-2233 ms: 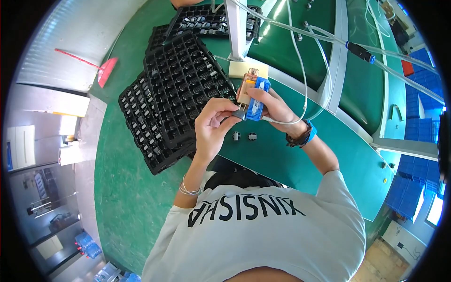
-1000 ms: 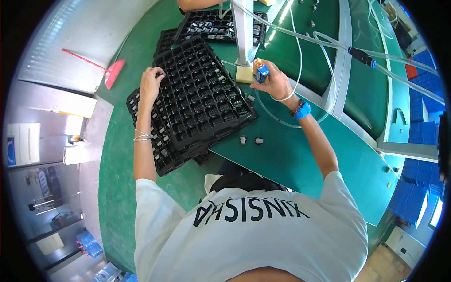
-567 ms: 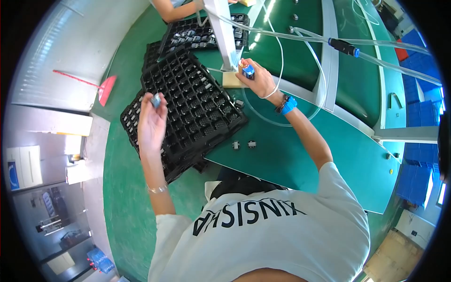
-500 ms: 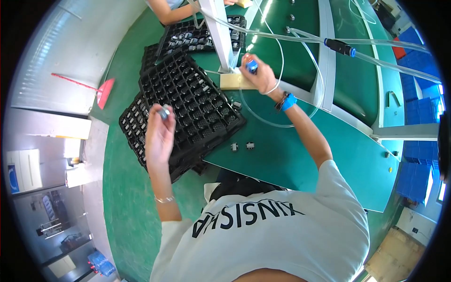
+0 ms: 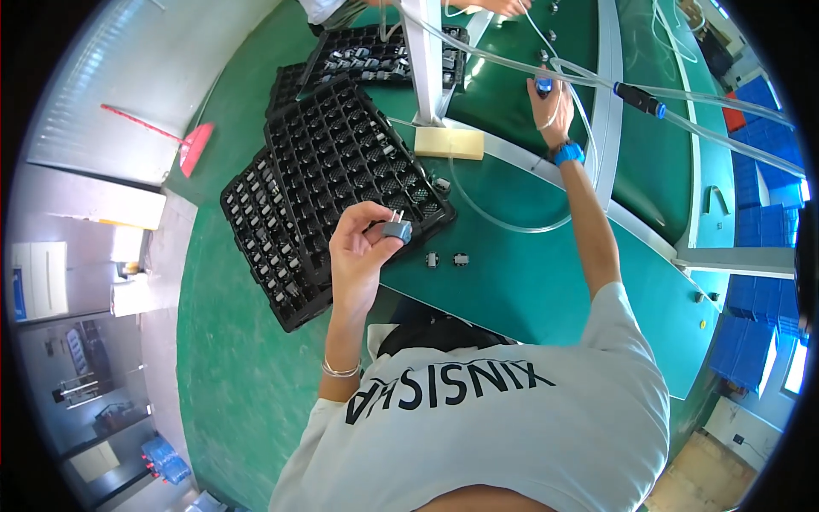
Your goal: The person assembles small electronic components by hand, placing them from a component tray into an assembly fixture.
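Note:
My left hand (image 5: 357,249) is closed on a small grey part (image 5: 396,231) with two metal prongs standing up, pinched between thumb and fingers over the edge of the black pocketed tray (image 5: 320,145). Stretched far forward, my right hand (image 5: 553,113) reaches over the green belt-like surface (image 5: 503,102) beyond the white rail. Its fingers close round a small blue piece (image 5: 543,84), whose kind is mostly hidden by the grip. Clear tubing passes by that wrist. Two small silver-and-dark parts (image 5: 432,260) lie on the green table (image 5: 529,282) in front of me.
A yellow block (image 5: 450,143) rests beside the white post (image 5: 424,68). Below the top tray lies another tray (image 5: 256,235) holding several parts. Clear tubes with a black connector (image 5: 638,99) cross overhead. Across the table, a co-worker's hand (image 5: 503,7) is near another loaded tray (image 5: 358,60).
My left hand has moved right and turned, bringing the prongs into view. With the blue piece, my right hand has gone forward and right past the rail. The co-worker's arm has shifted right.

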Demonstrator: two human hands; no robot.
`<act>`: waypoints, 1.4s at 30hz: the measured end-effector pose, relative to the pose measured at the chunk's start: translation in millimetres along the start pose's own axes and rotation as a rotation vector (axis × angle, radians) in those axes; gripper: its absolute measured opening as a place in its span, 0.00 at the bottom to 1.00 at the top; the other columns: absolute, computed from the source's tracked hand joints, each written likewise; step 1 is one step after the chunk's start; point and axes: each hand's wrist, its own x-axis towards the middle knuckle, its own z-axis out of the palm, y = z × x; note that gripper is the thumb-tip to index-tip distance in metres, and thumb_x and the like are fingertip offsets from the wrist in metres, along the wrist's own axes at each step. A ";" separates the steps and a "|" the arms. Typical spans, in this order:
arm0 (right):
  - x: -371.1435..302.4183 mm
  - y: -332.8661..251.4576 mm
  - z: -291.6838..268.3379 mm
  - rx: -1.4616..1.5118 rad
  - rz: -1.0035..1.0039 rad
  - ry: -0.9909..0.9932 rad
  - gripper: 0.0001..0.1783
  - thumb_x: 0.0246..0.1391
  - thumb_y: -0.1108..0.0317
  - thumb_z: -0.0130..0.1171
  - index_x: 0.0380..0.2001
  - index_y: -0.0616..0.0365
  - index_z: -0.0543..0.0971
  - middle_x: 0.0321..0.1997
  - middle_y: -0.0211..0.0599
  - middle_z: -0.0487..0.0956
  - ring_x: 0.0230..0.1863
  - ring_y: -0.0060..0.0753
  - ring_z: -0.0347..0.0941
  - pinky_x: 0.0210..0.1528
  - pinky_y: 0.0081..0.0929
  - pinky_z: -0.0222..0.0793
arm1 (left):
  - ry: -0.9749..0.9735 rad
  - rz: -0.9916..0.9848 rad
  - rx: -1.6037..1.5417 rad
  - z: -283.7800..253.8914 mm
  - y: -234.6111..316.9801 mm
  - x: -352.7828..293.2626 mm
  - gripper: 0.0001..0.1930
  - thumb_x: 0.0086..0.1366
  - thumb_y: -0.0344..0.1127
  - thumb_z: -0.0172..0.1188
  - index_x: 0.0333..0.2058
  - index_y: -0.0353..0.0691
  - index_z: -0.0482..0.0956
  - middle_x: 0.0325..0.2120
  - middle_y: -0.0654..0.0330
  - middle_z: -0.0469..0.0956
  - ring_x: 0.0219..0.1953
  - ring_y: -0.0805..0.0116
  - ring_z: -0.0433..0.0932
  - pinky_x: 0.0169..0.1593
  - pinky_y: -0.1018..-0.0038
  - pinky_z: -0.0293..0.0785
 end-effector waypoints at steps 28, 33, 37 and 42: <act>-56.4 -117.7 -58.5 1.188 0.290 -0.693 0.10 0.48 0.67 0.55 0.33 0.62 0.71 0.26 0.34 0.74 0.26 0.24 0.71 0.29 0.24 0.66 | 0.315 0.336 1.371 -76.3 15.6 33.3 0.17 0.55 0.33 0.57 0.44 0.38 0.68 0.39 0.56 0.70 0.39 0.60 0.70 0.44 0.70 0.67; -56.4 -128.6 -44.3 0.565 0.162 -0.679 0.18 0.43 0.67 0.58 0.37 0.62 0.69 0.28 0.46 0.74 0.30 0.42 0.75 0.32 0.31 0.68 | 0.428 0.111 1.816 -132.0 15.9 33.6 0.19 0.58 0.38 0.53 0.46 0.37 0.63 0.38 0.49 0.71 0.40 0.50 0.70 0.44 0.63 0.66; -63.1 -129.3 -36.2 0.546 0.050 -0.537 0.20 0.43 0.64 0.58 0.39 0.59 0.68 0.28 0.51 0.75 0.28 0.52 0.73 0.30 0.36 0.68 | 0.348 -0.006 1.743 -143.7 8.8 33.6 0.20 0.59 0.37 0.51 0.48 0.36 0.60 0.39 0.45 0.72 0.40 0.49 0.72 0.42 0.60 0.69; -65.2 -128.0 -34.6 0.509 0.002 -0.509 0.19 0.44 0.63 0.57 0.39 0.58 0.68 0.26 0.51 0.74 0.27 0.53 0.72 0.28 0.38 0.68 | 0.434 -0.024 1.647 -135.4 14.3 37.0 0.22 0.55 0.34 0.51 0.49 0.38 0.60 0.38 0.46 0.73 0.39 0.50 0.73 0.42 0.63 0.68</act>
